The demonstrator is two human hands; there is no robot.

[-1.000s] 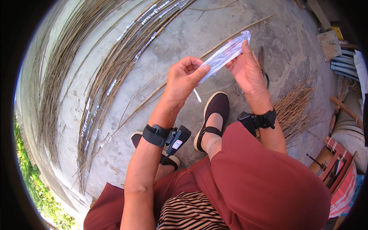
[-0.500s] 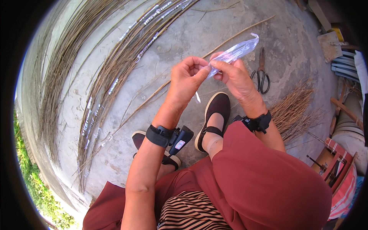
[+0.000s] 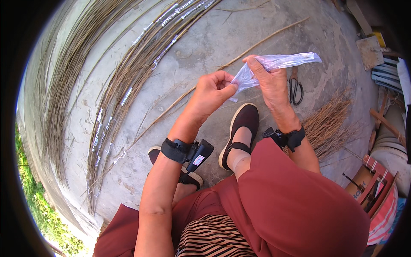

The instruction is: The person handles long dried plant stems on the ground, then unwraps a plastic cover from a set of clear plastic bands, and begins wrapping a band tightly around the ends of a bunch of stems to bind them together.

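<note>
A strip of thin clear plastic film (image 3: 291,61) is stretched between my two hands above the floor. My left hand (image 3: 212,92) pinches its lower left end between thumb and fingers. Closed round the film's middle, my right hand (image 3: 269,83) has its thumb on top, and a loose end sticks out to the right. Beneath my hands a long thin branch (image 3: 274,33) lies slantwise on the concrete. A pair of dark scissors (image 3: 295,88) rests on the floor just right of my right hand, its blades partly covered by the hand and film.
Long bundles of thin branches (image 3: 124,81), some wrapped with clear plastic, lie to the left. A heap of brown twigs (image 3: 329,122) sits at the right. Beyond it are a reddish wooden frame (image 3: 379,184) and stacked grey-blue slats (image 3: 386,77). My dark shoe (image 3: 242,128) is below my hands.
My hands have moved apart, the right one shifting rightward along the film. The film is spread wider, and its free end now points right instead of up and right.
</note>
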